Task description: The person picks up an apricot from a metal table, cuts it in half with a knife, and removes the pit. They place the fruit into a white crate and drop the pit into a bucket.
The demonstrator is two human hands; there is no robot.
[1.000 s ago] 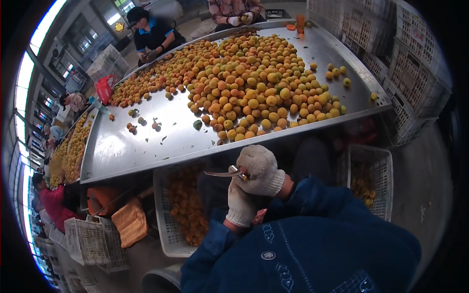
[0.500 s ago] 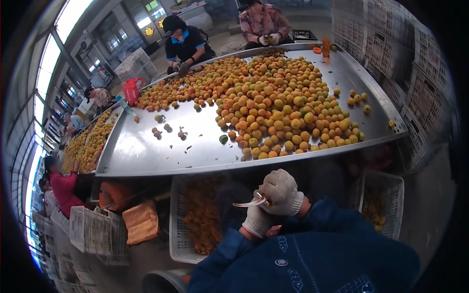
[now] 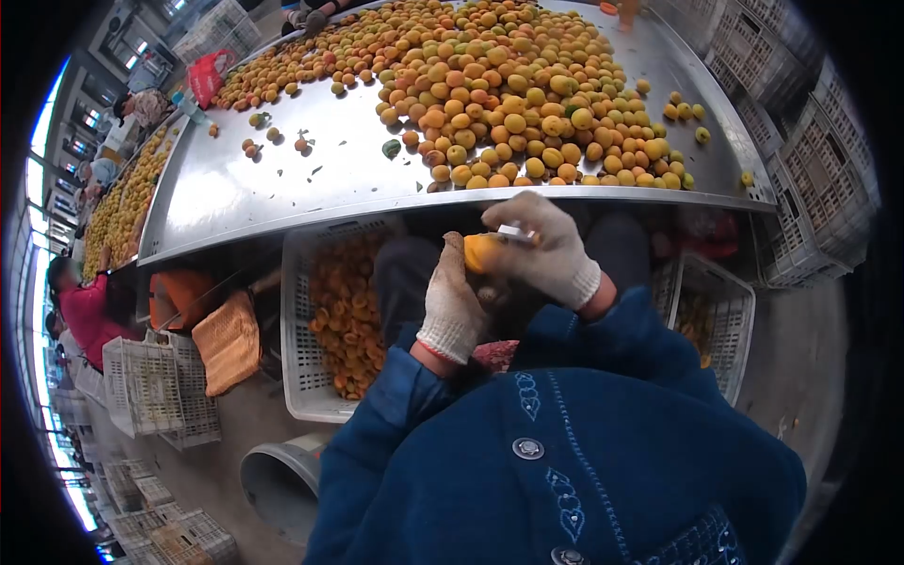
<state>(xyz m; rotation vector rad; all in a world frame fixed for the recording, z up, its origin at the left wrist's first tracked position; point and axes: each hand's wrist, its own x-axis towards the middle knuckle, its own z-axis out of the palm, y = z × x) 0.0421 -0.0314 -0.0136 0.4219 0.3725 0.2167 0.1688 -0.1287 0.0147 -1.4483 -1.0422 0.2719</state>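
Observation:
My left hand (image 3: pixel 455 303), in a white knitted glove, grips a yellow apricot (image 3: pixel 480 252) between thumb and fingers. Right beside it, my right hand (image 3: pixel 548 252), gloved too, is closed round a small knife (image 3: pixel 516 234). A short shiny part of the knife shows on top of the fingers; motion blurs the rest, and I cannot see where the blade meets the fruit. Both hands are over my lap, just in front of the metal table (image 3: pixel 235 207). A big heap of whole apricots (image 3: pixel 508 104) covers much of that table.
Below the table, a white crate (image 3: pixel 301 377) of apricot pieces stands left of my legs, another crate (image 3: pixel 739 330) to the right. A grey bucket (image 3: pixel 282 480) is at lower left. Stacked crates (image 3: pixel 810 169) rise at the right. A person in pink (image 3: pixel 85 315) is at far left.
My view has tilted down. My hands, earlier together with the curved knife blade pointing left, are now side by side, and an apricot shows in the left one.

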